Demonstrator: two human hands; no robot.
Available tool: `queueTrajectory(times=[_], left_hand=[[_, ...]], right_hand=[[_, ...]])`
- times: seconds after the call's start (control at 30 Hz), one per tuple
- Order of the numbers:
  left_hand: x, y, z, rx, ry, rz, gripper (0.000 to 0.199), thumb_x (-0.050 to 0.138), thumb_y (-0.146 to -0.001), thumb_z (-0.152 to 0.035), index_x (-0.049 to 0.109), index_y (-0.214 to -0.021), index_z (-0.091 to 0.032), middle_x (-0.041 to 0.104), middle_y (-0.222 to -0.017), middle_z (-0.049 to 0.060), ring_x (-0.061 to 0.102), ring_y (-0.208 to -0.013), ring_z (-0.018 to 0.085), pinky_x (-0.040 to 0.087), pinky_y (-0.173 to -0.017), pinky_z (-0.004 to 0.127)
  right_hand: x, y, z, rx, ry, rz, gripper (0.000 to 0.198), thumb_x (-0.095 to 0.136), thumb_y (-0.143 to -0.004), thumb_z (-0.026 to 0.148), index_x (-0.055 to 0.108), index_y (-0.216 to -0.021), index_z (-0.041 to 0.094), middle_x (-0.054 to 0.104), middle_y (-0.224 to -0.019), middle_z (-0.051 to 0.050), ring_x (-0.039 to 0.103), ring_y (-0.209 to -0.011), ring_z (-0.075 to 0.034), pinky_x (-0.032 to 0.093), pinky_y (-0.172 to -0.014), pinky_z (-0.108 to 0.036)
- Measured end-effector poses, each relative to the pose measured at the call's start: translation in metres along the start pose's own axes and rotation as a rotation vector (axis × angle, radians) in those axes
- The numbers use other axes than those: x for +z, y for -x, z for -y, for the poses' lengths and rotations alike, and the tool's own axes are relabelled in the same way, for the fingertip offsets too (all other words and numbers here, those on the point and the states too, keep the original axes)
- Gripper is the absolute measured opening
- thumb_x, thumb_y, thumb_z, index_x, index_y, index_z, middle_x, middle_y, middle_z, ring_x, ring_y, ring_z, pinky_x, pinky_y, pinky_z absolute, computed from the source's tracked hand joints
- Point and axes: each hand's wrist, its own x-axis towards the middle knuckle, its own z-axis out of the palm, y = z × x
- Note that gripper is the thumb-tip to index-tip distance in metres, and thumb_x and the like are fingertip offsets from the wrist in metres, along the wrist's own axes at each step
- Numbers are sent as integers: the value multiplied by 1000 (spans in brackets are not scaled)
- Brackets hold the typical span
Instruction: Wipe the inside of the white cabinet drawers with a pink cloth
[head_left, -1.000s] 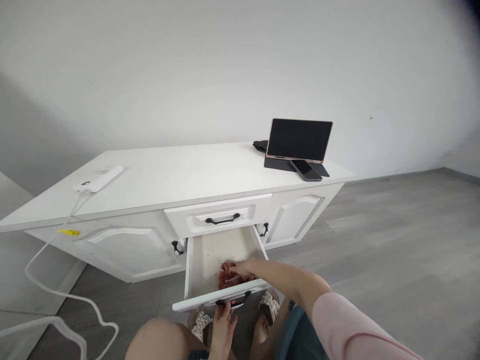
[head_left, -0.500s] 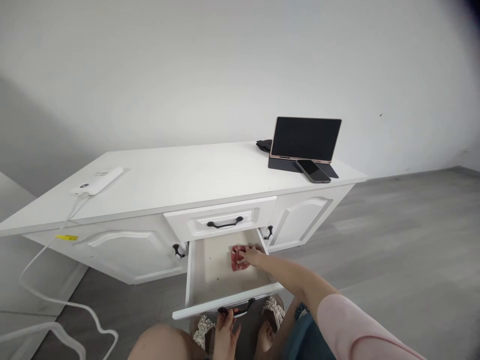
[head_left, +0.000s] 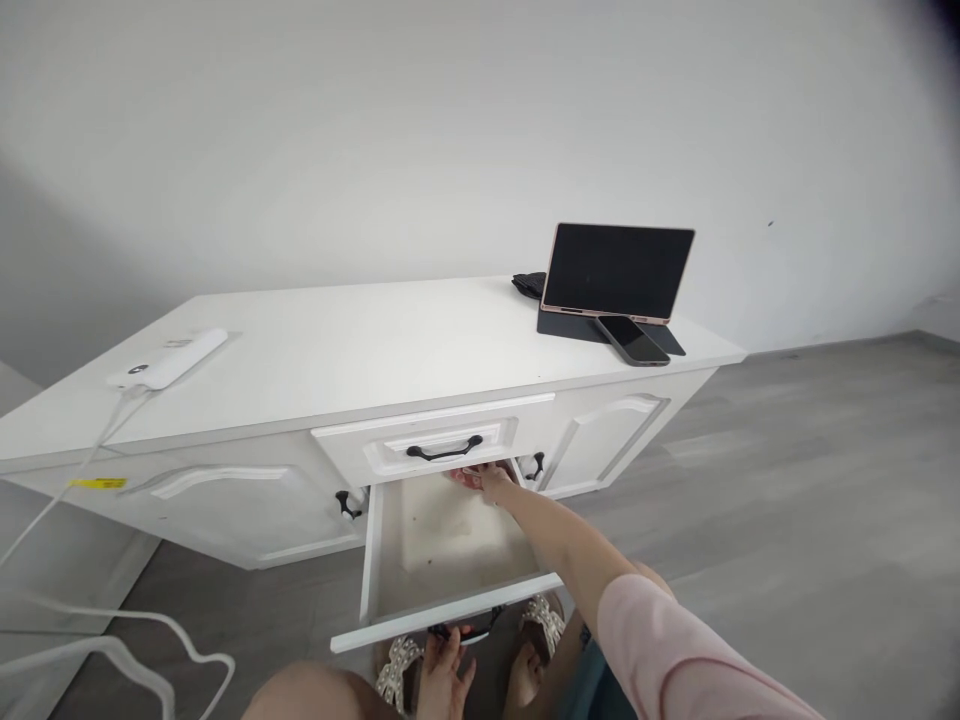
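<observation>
A white drawer [head_left: 450,612] is pulled out from the middle of the cabinet. At its front, my left hand [head_left: 444,675] has its fingers hooked at the black drawer handle [head_left: 480,628], thumb apart. Deep inside the drawer, my right hand [head_left: 491,480] is closed on a red patterned cloth [head_left: 466,477] near the back. The upper drawer front hides part of the cloth, and my fingers cover some of it.
On the white cabinet top [head_left: 360,350] stand a tablet [head_left: 622,270] on its dark cover, a phone [head_left: 632,340], a black folded item [head_left: 529,285] and a white power bank [head_left: 176,362] with cables. A closed upper drawer [head_left: 442,435] sits above the open one.
My right hand has moved the red cloth from the middle right of the drawer toward its back. My left hand stays at the handle. The view has shifted slightly.
</observation>
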Motion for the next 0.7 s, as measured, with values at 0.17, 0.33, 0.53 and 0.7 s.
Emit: queueTrajectory(times=[0.17, 0.33, 0.53, 0.7], left_hand=[[1, 7, -1, 45, 56, 71, 18, 70, -71, -11, 60, -77, -24, 71, -84, 5, 63, -73, 19, 52, -66, 32], [7, 17, -4, 88, 64, 71, 21, 70, -69, -8, 57, -76, -22, 69, -77, 2, 63, -65, 17, 52, -60, 31], [10, 20, -10, 137, -7, 124, 22, 70, -70, -7, 54, -71, -21, 69, -75, 3, 61, -61, 14, 49, -59, 28], [23, 15, -18, 171, -10, 149, 25, 72, -69, -9, 50, -70, -21, 68, -77, 3, 61, -65, 14, 46, -63, 28]], right_hand=[[3, 50, 2, -72, -18, 93, 74, 65, -69, 8, 50, -141, 15, 41, -150, -22, 47, -132, -35, 49, -97, -44], [0, 97, 8, -176, -66, 150, 50, 70, -62, 14, 72, -112, 23, 72, -113, -9, 69, -97, -28, 53, -82, -34], [-46, 148, -6, -299, -184, -33, 55, 51, -81, 16, 58, -134, 26, 69, -116, -6, 65, -103, -20, 48, -90, -28], [-58, 228, -42, -592, -133, -387, 54, 46, -88, 11, 55, -137, 31, 57, -124, -10, 50, -116, -21, 41, -102, -36]])
